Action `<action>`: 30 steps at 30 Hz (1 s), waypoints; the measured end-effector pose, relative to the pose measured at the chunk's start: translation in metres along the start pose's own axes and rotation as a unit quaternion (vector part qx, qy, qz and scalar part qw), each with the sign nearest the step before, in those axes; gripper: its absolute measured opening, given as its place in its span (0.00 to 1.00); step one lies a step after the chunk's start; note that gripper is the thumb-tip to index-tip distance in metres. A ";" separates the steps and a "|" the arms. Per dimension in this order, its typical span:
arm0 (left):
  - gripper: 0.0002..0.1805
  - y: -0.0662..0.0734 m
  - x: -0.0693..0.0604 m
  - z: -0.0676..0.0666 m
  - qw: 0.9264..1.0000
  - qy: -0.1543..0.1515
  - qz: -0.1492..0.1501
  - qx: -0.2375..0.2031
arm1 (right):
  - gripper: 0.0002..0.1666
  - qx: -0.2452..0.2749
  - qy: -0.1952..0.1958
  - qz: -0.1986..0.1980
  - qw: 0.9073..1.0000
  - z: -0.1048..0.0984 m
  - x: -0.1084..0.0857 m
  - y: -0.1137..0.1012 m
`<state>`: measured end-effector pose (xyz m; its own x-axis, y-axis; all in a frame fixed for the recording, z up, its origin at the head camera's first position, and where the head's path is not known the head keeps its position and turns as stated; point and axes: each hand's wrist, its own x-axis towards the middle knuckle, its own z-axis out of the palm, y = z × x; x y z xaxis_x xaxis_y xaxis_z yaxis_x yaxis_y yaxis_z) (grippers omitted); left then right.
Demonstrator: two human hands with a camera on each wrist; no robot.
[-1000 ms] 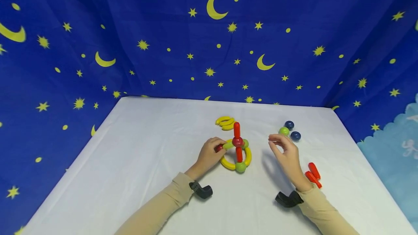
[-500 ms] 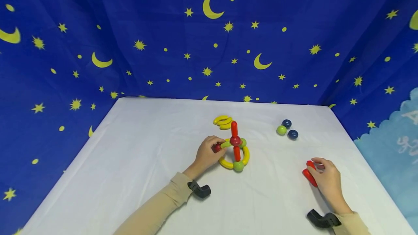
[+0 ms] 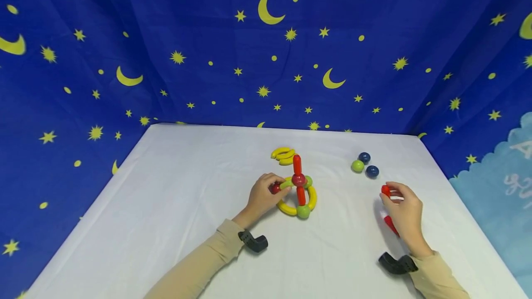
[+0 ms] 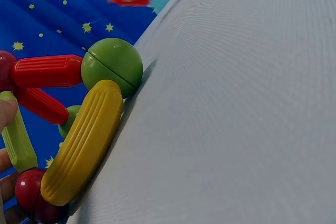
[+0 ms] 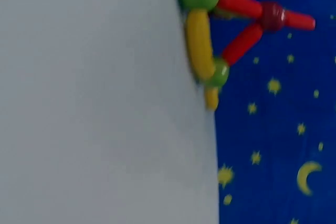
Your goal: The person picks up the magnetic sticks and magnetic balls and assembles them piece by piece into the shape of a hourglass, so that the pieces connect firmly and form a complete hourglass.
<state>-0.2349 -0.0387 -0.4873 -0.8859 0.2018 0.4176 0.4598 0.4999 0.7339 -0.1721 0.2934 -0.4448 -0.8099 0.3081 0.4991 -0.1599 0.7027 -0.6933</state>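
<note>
In the head view, a toy structure of magnetic sticks and balls stands on the table. Curved yellow sticks [image 3: 312, 196] form its ring with green balls [image 3: 303, 211]. Red sticks [image 4: 48, 71] rise to a dark red ball [image 3: 299, 180], topped by another upright red stick. My left hand [image 3: 263, 194] holds the structure's light green stick [image 4: 20, 139] near the lower dark red ball [image 4: 32, 190]. My right hand [image 3: 405, 211] pinches a loose red stick [image 3: 385, 191] above the table. Below that hand, another red stick [image 3: 391, 226] lies on the cloth, partly covered.
Several loose curved yellow sticks [image 3: 284, 155] lie behind the structure. Two dark blue balls [image 3: 372, 172] and a loose green ball [image 3: 357, 166] sit at the back right. A blue star-patterned curtain [image 3: 232, 50] hangs behind the white table [image 3: 199, 174].
My right hand reached right to the two red sticks, took one, and lifted it up and slightly left. My left hand stays on the structure. The head view shifted slightly.
</note>
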 end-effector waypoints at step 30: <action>0.13 0.000 0.000 -0.001 1.000 0.002 0.031 0.004 | 0.23 0.232 -0.183 -0.088 0.951 0.086 0.012 -0.123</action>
<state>-0.2348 -0.0402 -0.4870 -0.8554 0.2284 0.4649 0.5134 0.4929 0.7024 -0.2105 0.1554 -0.3989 -0.8766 -0.0914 0.4724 -0.4736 0.3381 -0.8133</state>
